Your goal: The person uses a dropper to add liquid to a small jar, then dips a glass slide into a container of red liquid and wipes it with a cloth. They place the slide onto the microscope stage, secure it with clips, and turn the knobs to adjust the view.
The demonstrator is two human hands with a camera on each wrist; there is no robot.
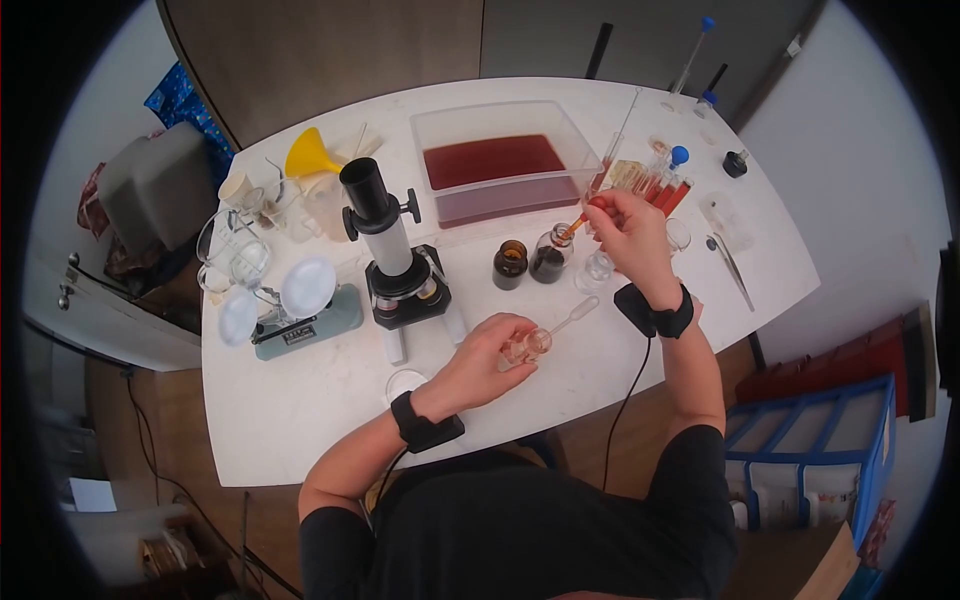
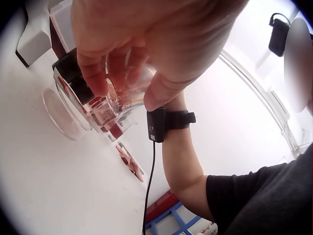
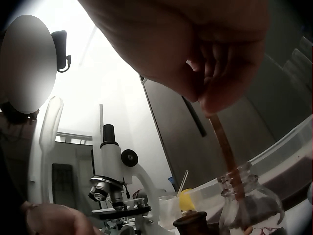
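Note:
The right hand pinches the top of a dropper, whose lower end is inside the neck of a clear glass bottle with dark liquid. In the right wrist view the dropper looks orange-brown and slants into the bottle's mouth. A brown glass bottle stands open just left of it. Nearer the body, the left hand grips a small clear glass vessel around its sides; in the left wrist view the fingers curl round this glass. A clear plastic pipette lies beside the vessel.
A microscope and a balance stand to the left. Behind is a clear tub of red liquid. Test tubes with red contents stand at right, near tweezers. A small glass bottle sits beneath the right hand.

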